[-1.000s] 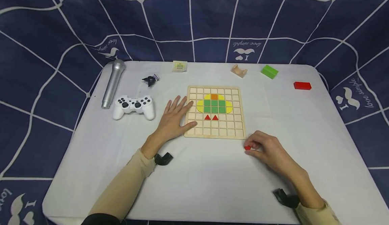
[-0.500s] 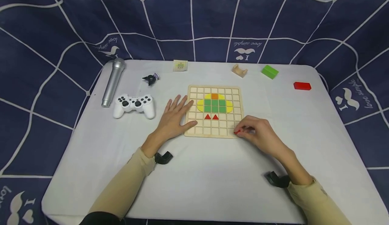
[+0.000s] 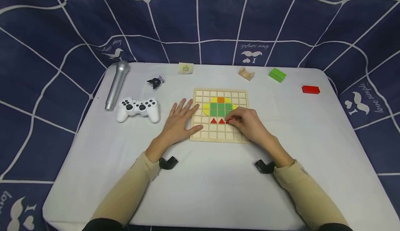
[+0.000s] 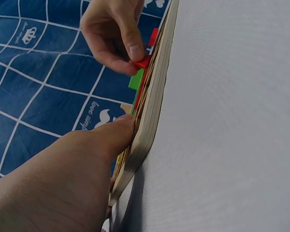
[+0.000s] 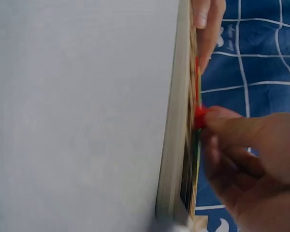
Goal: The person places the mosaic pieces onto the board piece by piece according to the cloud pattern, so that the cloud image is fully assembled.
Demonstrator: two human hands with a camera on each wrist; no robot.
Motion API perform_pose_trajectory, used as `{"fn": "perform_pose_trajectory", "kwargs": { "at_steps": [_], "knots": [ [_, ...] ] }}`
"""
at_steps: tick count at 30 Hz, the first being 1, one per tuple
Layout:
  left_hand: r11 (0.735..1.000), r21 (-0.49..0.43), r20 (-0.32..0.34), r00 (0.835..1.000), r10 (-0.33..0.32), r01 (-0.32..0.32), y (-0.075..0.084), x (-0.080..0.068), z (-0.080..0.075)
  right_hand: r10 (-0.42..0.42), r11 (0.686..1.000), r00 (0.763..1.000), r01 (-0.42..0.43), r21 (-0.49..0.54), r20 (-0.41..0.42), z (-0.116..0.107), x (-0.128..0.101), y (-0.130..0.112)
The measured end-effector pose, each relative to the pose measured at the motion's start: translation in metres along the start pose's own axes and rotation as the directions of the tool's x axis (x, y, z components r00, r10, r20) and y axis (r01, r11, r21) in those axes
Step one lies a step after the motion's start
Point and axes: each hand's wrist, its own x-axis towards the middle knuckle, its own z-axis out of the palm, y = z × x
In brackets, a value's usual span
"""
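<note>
A wooden grid board (image 3: 220,137) lies in the middle of the white table, with a yellow, green and orange pattern and two red triangles (image 3: 217,121) set into its cells. My right hand (image 3: 247,122) pinches a small red piece (image 3: 227,121) just right of those triangles; the pinch also shows in the left wrist view as red piece (image 4: 142,62) and in the right wrist view as red piece (image 5: 199,117). My left hand (image 3: 180,119) lies flat with straight fingers on the board's left edge (image 4: 150,121).
A white game controller (image 3: 138,108) and a silver microphone (image 3: 116,84) lie at the left. A small dark object (image 3: 154,81), a pattern card (image 3: 185,68), a wooden piece (image 3: 246,73), a green block (image 3: 277,74) and a red block (image 3: 310,90) sit along the back.
My right hand has carried the red piece from the table in front of the board's right corner up onto the board, beside the two red triangles. The left hand has stayed put.
</note>
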Motion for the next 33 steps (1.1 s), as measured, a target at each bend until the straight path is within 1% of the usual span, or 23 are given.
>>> {"fn": "perform_pose_trajectory", "kwargs": {
  "at_steps": [5,7,10,13,15,26,33],
  "knots": [
    [1.000,0.005,0.003,1.000,-0.002,0.002,-0.0002,-0.0007,0.0008,0.019,1.000,1.000,-0.019,-0.017,-0.011,0.0046,-0.0019,0.0020],
    [1.000,0.005,0.000,1.000,0.000,0.000,-0.0002,-0.0011,0.0011,0.013,0.999,1.000,-0.014,-0.035,-0.017,0.0048,-0.0023,0.0028],
    [1.000,0.007,-0.002,1.000,-0.003,0.003,-0.0008,-0.0013,0.0013,-0.039,0.997,0.999,0.036,-0.070,-0.037,0.0064,-0.0027,0.0056],
    [1.000,0.008,-0.001,1.000,-0.005,0.005,-0.0009,-0.0010,0.0009,-0.102,0.990,0.993,0.095,-0.105,-0.060,0.0074,-0.0037,0.0068],
    [1.000,0.005,-0.003,1.000,-0.002,0.002,-0.0005,-0.0006,0.0005,-0.130,0.984,0.989,0.121,-0.129,-0.069,0.0077,-0.0043,0.0072],
    [1.000,-0.007,-0.001,1.000,0.004,-0.004,0.0007,0.0003,0.0002,-0.188,0.956,0.982,0.176,-0.237,-0.031,0.0085,-0.0096,0.0068],
    [1.000,-0.009,-0.015,1.000,0.012,-0.012,-0.0009,0.0013,0.0019,-0.221,0.940,0.975,0.205,-0.274,-0.031,0.0088,-0.0103,0.0072]
  ]
}}
